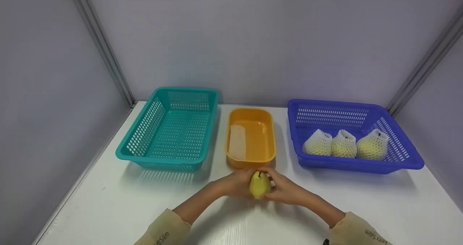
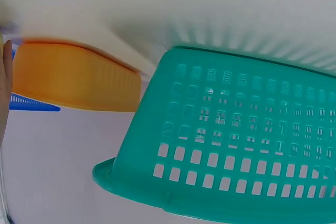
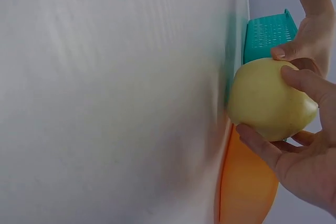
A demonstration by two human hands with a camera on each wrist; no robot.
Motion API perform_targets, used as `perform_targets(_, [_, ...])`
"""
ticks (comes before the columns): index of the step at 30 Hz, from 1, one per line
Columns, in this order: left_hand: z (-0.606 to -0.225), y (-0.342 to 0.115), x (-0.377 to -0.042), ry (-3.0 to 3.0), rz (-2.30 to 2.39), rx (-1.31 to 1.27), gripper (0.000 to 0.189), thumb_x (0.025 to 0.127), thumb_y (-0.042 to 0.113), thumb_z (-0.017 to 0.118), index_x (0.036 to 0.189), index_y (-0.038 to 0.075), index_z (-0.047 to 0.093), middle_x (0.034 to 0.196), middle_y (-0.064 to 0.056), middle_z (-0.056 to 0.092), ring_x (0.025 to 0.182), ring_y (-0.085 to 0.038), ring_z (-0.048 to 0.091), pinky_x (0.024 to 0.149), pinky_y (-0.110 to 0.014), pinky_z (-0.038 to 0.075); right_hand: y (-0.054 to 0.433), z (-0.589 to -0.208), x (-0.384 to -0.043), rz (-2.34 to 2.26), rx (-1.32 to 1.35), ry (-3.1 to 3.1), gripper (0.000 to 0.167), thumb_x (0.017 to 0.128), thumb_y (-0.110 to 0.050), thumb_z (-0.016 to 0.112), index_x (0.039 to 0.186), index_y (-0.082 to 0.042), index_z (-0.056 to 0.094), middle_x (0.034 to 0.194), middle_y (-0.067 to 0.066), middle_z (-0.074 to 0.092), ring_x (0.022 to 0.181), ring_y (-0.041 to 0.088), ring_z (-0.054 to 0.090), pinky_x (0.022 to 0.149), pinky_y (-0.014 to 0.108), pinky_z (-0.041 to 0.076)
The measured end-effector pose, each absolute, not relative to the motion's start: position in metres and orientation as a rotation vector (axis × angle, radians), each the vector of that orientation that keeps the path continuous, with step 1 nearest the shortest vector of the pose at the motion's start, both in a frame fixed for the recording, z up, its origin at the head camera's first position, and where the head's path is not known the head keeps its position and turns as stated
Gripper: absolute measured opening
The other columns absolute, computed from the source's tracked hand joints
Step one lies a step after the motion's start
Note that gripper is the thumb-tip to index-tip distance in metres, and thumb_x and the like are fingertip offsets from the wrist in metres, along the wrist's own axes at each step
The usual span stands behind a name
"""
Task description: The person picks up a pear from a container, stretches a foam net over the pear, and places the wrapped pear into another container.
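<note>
A yellow-green pear [image 1: 259,184], bare and stem up, is held between both hands just in front of the orange bin [image 1: 262,143]. My right hand [image 1: 287,190] grips it from the right, thumb and fingers spread round its side. From the left, my left hand [image 1: 237,183] holds the same pear; its thumb [image 3: 286,51] shows at the fruit's edge in the right wrist view, while its other fingers are mostly hidden. A flat white foam net sleeve [image 1: 237,142] lies along the left side of the orange bin. In the left wrist view only a sliver of the left hand shows.
Left of the bin stands a teal perforated basket [image 1: 167,161]. On the right, a blue perforated basket [image 1: 347,163] contains three pears [image 1: 343,144] in white foam nets. All stand on a white table [image 1: 108,205], with grey wall panels [image 1: 253,38] behind and at the sides.
</note>
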State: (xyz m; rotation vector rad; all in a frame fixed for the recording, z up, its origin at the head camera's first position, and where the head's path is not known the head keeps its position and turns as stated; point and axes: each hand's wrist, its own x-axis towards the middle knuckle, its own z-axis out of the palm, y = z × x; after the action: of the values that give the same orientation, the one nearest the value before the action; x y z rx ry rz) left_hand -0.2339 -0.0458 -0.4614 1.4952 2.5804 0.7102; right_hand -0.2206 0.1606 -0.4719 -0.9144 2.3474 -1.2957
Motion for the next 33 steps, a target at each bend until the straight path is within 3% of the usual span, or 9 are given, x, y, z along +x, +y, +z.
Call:
perform_targets(6, [-0.462,-0.046,-0.236,2.602,0.741,1.339,0.059,0.082,0.026,0.069,0.125,-0.001,0.038,0.111,-0.006,0.05,0.101,-0.012,0.048,0.091,-0.022,0.036,0.158,-0.468,-0.221,-1.284,-0.926,2.374,0.068,0.078,-0.004,0.071,0.134,-0.006,0.033,0.129,0.011,0.044,0.112,0.03,0.044,0.086,0.041,0.043])
perform_targets(10, [-0.462,-0.046,-0.235,2.596,0.791,1.247,0.06,0.081,0.027,0.07,0.124,-0.001,0.039,0.112,-0.007,0.05,0.102,-0.014,0.049,0.09,-0.023,0.038,0.161,-0.476,-0.228,-1.277,-0.961,2.402,0.068,0.077,-0.009,0.072,0.134,-0.013,0.035,0.129,0.007,0.045,0.112,0.026,0.045,0.09,0.042,0.041])
perform_targets(20, [-0.463,-0.046,-0.232,2.587,0.776,1.055,0.06,0.082,0.019,0.068,0.127,0.0,0.034,0.114,-0.007,0.047,0.102,-0.015,0.046,0.09,-0.026,0.038,0.158,-0.476,-0.226,-1.244,-0.975,2.412,0.071,0.075,-0.007,0.072,0.135,-0.015,0.035,0.131,0.004,0.044,0.116,0.023,0.043,0.096,0.044,0.035])
perform_targets(26, [-0.467,-0.049,-0.229,2.595,0.76,1.152,0.061,0.083,0.02,0.067,0.128,-0.003,0.032,0.114,-0.009,0.047,0.101,-0.014,0.045,0.09,-0.024,0.036,0.157,-0.477,-0.223,-1.237,-0.979,2.405,0.072,0.075,-0.008,0.073,0.136,-0.015,0.034,0.132,0.004,0.044,0.117,0.023,0.043,0.095,0.043,0.036])
perform_targets(28, [-0.468,-0.049,-0.229,2.682,0.412,1.365,0.049,0.09,0.024,0.058,0.126,-0.001,0.037,0.113,-0.006,0.049,0.101,-0.013,0.046,0.091,-0.025,0.035,0.157,-0.478,-0.223,-1.239,-0.995,2.4,0.072,0.075,-0.009,0.073,0.136,-0.015,0.034,0.132,0.002,0.043,0.118,0.022,0.042,0.096,0.042,0.036])
perform_targets(33, [-0.467,-0.051,-0.229,2.721,0.31,1.429,0.046,0.091,0.028,0.057,0.123,-0.001,0.04,0.109,-0.006,0.05,0.099,-0.014,0.047,0.091,-0.027,0.034,0.156,-0.48,-0.224,-1.248,-1.024,2.394,0.071,0.075,-0.009,0.072,0.135,-0.014,0.034,0.132,0.0,0.043,0.118,0.02,0.042,0.096,0.041,0.036])
